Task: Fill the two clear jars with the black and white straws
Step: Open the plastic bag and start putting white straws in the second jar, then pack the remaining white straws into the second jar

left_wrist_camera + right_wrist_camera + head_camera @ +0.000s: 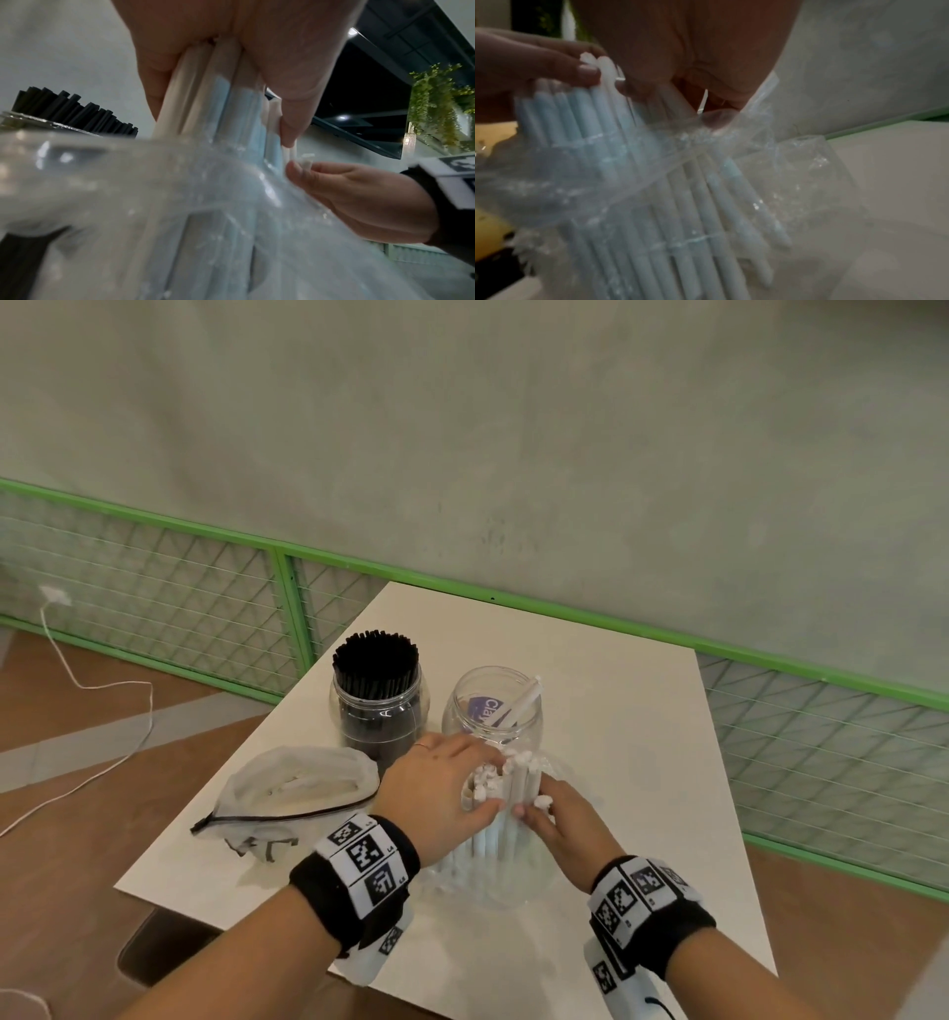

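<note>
A white table [590, 711] is being shown set against a green wire fence [169, 588], w/ a grey wall behind; a white cable [102, 711] is being seen trailing across the wooden floor at left. A mesh zip pouch [298, 788] is lying on the table's left side, just beside the left hand [436, 793], apparently w/ a few white sticks inside. Nothing is being seen betw. the hands and the jars.

The left hand is being held curled round the upper ends of a bundle of white straws [506, 793], thumb toward the camera, clamped on it. The right hand [560, 819] is being kept low at the bundle's right side, fingertips pinching a clear plastic bag [685, 142] bunched round the straws' lower part; one straw tip is touching those fingers. Both wrists are banded w/ black cuffs carrying printed markers.

The black-straw jar [379, 706] is standing at the back left, packed w/ black straws [375, 662] upright above its rim. The second clear jar [492, 706] is standing just to its right, touching or nearly so, holding a single white straw leaning on its rim, plus a purple label. The bundle is being held just in front of it.
</note>
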The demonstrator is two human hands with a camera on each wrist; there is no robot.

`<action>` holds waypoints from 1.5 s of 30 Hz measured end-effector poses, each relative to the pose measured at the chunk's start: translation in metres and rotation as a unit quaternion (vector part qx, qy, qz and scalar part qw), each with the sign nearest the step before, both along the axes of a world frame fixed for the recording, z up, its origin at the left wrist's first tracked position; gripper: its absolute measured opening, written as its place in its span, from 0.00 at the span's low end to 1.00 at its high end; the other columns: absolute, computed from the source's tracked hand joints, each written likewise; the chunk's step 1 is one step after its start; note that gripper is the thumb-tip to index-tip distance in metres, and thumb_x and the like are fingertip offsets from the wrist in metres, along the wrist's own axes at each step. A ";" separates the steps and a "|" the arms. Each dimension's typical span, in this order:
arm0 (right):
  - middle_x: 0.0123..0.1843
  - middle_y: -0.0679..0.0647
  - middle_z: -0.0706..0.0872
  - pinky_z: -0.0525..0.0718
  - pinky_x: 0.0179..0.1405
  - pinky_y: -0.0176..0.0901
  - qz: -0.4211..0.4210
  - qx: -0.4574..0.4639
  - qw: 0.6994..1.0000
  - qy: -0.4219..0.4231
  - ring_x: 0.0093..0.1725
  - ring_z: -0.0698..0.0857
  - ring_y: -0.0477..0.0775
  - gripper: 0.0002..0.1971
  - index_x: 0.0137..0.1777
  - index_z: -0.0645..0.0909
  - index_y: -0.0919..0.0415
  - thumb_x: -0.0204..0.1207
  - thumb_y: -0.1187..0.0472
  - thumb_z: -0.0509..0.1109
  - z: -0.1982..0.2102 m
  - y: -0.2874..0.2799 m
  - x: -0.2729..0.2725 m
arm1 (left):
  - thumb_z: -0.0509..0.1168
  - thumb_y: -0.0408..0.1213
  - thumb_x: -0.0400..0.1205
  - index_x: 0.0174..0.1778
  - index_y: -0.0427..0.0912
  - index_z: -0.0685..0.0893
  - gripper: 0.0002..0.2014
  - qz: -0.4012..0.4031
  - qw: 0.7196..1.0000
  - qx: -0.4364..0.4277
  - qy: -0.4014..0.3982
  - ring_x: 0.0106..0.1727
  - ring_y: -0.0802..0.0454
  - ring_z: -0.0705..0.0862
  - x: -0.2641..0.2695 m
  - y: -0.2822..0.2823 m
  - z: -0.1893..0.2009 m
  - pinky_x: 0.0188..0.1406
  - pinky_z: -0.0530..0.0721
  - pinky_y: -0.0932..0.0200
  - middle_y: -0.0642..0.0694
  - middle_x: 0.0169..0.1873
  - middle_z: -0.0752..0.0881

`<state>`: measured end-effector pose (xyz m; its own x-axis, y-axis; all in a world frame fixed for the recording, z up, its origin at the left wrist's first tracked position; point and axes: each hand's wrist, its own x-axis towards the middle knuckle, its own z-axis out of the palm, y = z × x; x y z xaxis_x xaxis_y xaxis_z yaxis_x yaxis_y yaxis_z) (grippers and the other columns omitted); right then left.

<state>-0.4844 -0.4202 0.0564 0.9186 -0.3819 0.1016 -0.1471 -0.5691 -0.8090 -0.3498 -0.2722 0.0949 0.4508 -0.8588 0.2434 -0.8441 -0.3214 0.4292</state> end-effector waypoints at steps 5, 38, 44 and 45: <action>0.61 0.36 0.85 0.73 0.59 0.24 -0.030 0.106 0.993 -0.044 0.63 0.80 0.33 0.17 0.69 0.76 0.46 0.83 0.48 0.57 0.009 0.002 0.002 | 0.65 0.58 0.74 0.57 0.63 0.77 0.17 0.010 1.000 0.011 -0.007 0.59 0.57 0.74 -0.004 0.000 0.004 0.50 0.75 0.62 0.64 0.56 0.79; 0.40 0.47 0.84 0.77 0.38 0.24 -0.143 0.136 0.972 -0.124 0.38 0.81 0.34 0.08 0.45 0.77 0.54 0.74 0.67 0.72 0.014 0.002 0.021 | 0.53 0.51 0.76 0.54 0.57 0.81 0.16 0.038 0.998 0.028 -0.049 0.54 0.49 0.78 -0.004 0.002 0.001 0.44 0.84 0.49 0.58 0.52 0.82; 0.43 0.58 0.89 0.82 0.44 0.35 -0.131 0.126 0.964 -0.195 0.45 0.88 0.50 0.08 0.49 0.74 0.55 0.76 0.62 0.71 0.067 -0.015 0.025 | 0.51 0.52 0.76 0.55 0.58 0.81 0.17 0.042 0.998 0.035 -0.038 0.54 0.49 0.78 0.000 0.001 0.003 0.44 0.84 0.50 0.58 0.52 0.82; 0.42 0.60 0.89 0.84 0.45 0.38 -0.127 0.134 0.962 -0.203 0.45 0.89 0.53 0.09 0.48 0.73 0.54 0.77 0.64 0.71 0.076 -0.017 0.026 | 0.51 0.52 0.75 0.54 0.58 0.81 0.17 0.044 0.998 0.032 -0.037 0.53 0.49 0.78 0.000 0.001 0.003 0.44 0.84 0.50 0.58 0.52 0.82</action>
<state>-0.4586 -0.4371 0.1321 0.6979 -0.6509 0.2988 0.1046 -0.3201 -0.9416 -0.3493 -0.2713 0.0977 0.5074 -0.8322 0.2237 -0.8401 -0.4199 0.3434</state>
